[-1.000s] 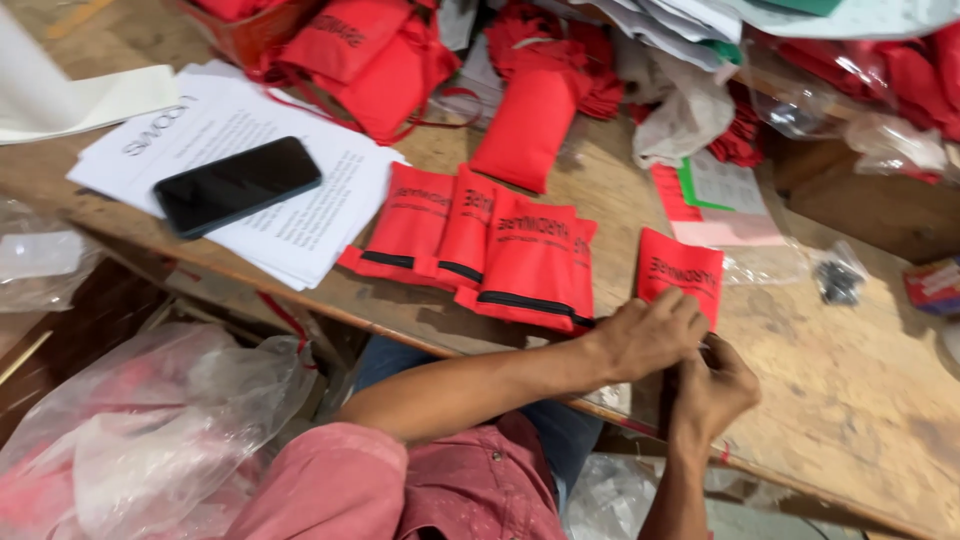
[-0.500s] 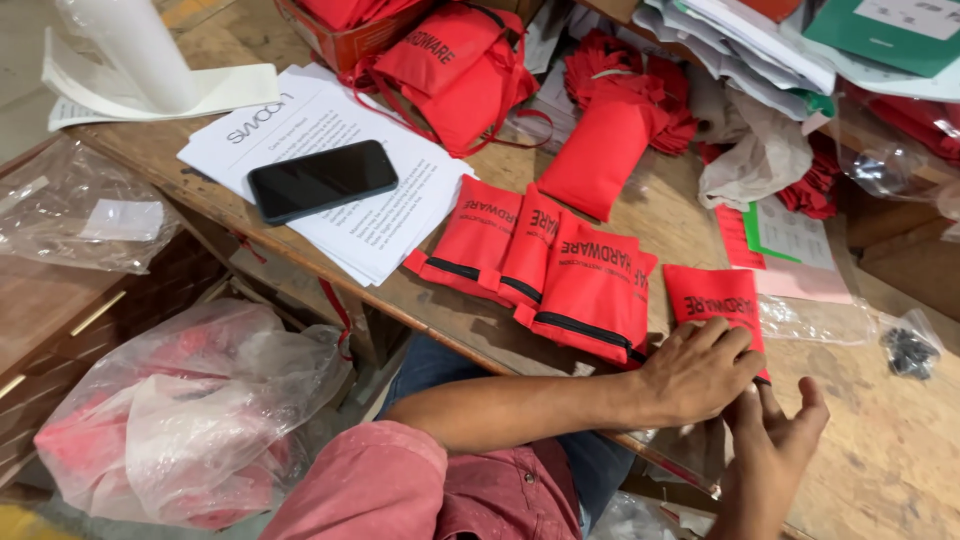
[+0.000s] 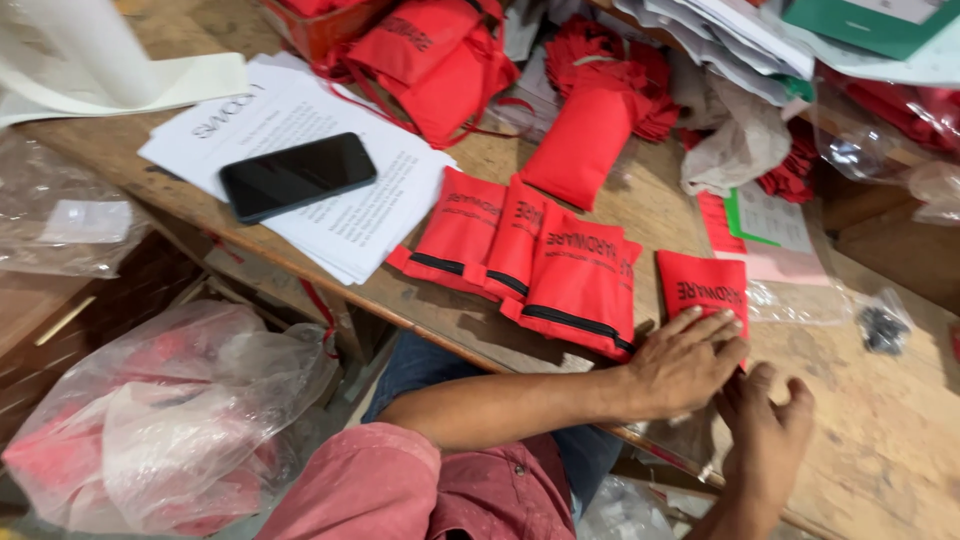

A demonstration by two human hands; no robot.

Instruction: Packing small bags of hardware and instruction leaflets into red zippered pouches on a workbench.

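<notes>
We are pressing our left hand [image 3: 685,362] flat and open on the lower edge of a red zip pouch [image 3: 706,288] at the table [image 3: 880,450] edge, our right hand [image 3: 765,430] open beside it gripping nothing, while three finished-looking pouches [image 3: 530,262] are lying overlapped further left and more red pouches [image 3: 590,110] are waiting behind.

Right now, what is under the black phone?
The black phone lies on a stack of printed white sheets that rests on the wooden table. The print beneath the phone is covered, as is the table under the sheets.
</notes>
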